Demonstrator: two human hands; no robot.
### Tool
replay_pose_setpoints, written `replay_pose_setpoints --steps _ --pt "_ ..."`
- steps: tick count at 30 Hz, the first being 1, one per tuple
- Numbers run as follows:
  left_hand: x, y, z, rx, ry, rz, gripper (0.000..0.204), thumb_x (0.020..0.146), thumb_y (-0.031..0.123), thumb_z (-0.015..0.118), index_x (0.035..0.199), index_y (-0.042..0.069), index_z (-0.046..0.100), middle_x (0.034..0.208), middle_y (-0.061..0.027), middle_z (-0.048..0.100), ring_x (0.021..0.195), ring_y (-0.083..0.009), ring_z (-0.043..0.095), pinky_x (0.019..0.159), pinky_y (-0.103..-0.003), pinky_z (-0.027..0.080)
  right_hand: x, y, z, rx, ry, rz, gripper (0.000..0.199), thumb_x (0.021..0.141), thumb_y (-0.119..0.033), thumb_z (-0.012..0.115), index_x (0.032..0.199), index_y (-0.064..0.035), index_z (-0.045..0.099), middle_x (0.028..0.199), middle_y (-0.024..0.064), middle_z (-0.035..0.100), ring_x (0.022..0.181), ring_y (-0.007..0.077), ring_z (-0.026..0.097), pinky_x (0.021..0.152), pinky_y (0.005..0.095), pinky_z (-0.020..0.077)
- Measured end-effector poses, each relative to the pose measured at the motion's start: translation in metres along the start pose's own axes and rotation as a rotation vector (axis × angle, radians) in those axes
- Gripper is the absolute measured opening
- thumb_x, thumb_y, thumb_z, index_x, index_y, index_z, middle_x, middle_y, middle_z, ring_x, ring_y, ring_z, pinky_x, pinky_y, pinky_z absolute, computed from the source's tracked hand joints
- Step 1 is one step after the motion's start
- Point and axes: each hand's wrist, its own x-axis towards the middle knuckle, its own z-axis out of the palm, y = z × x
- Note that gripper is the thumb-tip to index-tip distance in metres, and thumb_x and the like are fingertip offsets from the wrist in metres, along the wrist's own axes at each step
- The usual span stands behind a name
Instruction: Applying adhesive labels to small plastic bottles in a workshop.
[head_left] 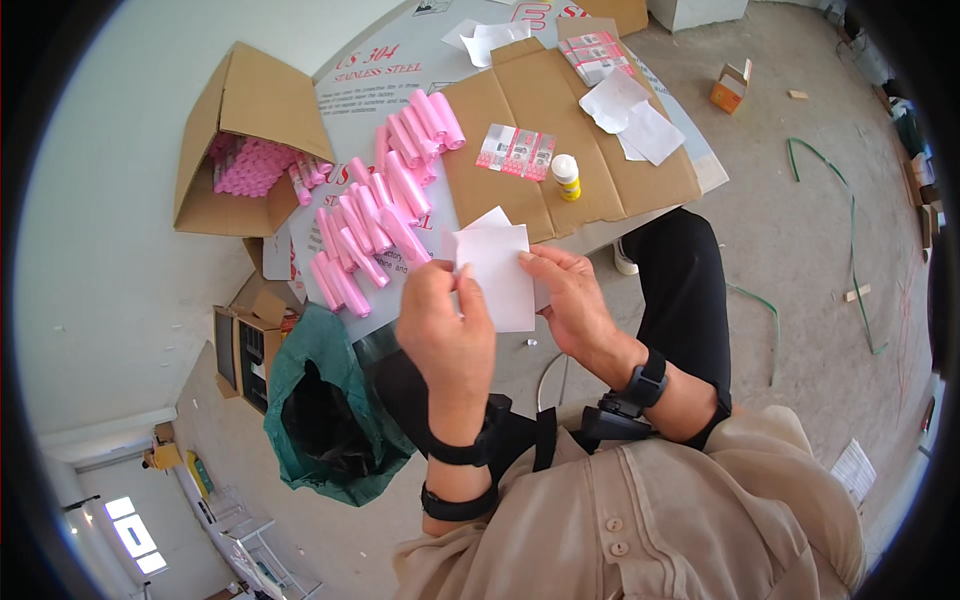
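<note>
Between my two hands, above the near edge of the table, are small white paper sheets [497, 285], one corner poking up behind the front one. My left hand [445, 335] pinches their left edge with thumb and fingers. On the right edge, the thumb of my right hand [575, 300] lies on the front, with its fingers behind. Rows of pink tube-shaped pieces [365, 225] lie on the table left of the sheets. Beyond my hands, a small yellow bottle with a white cap [566, 178] stands on flattened cardboard [500, 95], beside pink-and-white printed labels [516, 151].
An open cardboard box [275, 100] at the left holds many more pink tubes [255, 168]. Below it, a green bag [335, 450] gapes open beside my leg. More printed labels [597, 55] and loose white papers [650, 132] lie farther back. A small orange box [731, 87] sits on the floor.
</note>
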Motion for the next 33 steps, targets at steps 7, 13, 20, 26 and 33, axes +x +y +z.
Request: replay_pose_setpoints --steps 7,13,20,26,33 --pt "-0.006 -0.002 0.006 -0.004 -0.119 0.088 0.027 0.074 0.010 0.071 0.094 -0.002 0.055 0.088 -0.0152 0.059 0.084 -0.0340 0.057 0.072 -0.041 0.047 0.002 0.000 -0.007 0.085 -0.063 0.073 0.021 0.088 -0.016 0.056 0.100 -0.0005 0.063 0.085 0.0055 0.065 0.069 0.0119 0.062 0.057 0.0274 0.0518" --pt "-0.002 -0.024 0.006 -0.130 -0.041 -0.203 0.036 0.074 0.001 0.068 0.107 -0.003 0.054 0.087 -0.0085 0.061 0.080 -0.0186 0.058 0.073 -0.030 0.046 -0.001 -0.002 -0.006 0.125 -0.114 0.065 0.022 0.088 -0.017 0.056 0.103 -0.0007 0.062 0.089 0.0057 0.065 0.074 0.0132 0.064 0.062 0.0296 0.0545" --pt "0.001 -0.037 -0.012 -0.784 0.133 -0.485 0.009 0.079 -0.001 0.064 0.085 -0.002 0.058 0.079 -0.0036 0.062 0.069 -0.0081 0.054 0.069 -0.022 0.044 0.002 -0.004 -0.009 0.165 -0.033 0.083 0.021 0.089 -0.015 0.056 0.102 0.0000 0.062 0.090 0.0060 0.065 0.077 0.0136 0.064 0.066 0.0307 0.0547" --pt "-0.002 -0.024 -0.011 -0.929 -0.123 -0.468 0.009 0.076 -0.001 0.067 0.081 -0.002 0.059 0.082 -0.0044 0.063 0.072 -0.0077 0.054 0.072 -0.022 0.043 0.002 -0.004 -0.009 0.169 0.012 0.065 0.020 0.088 -0.014 0.058 0.103 -0.0007 0.062 0.090 0.0052 0.065 0.077 0.0139 0.063 0.066 0.0308 0.0539" --pt "-0.018 -0.010 0.002 -0.449 0.136 -0.251 0.012 0.075 -0.003 0.069 0.082 -0.002 0.059 0.081 -0.0035 0.063 0.074 -0.0074 0.054 0.065 -0.022 0.044 -0.002 -0.007 -0.013 0.281 -0.146 0.112 0.020 0.086 -0.011 0.058 0.103 -0.0029 0.061 0.095 0.0051 0.064 0.085 0.0152 0.061 0.076 0.0339 0.0495"
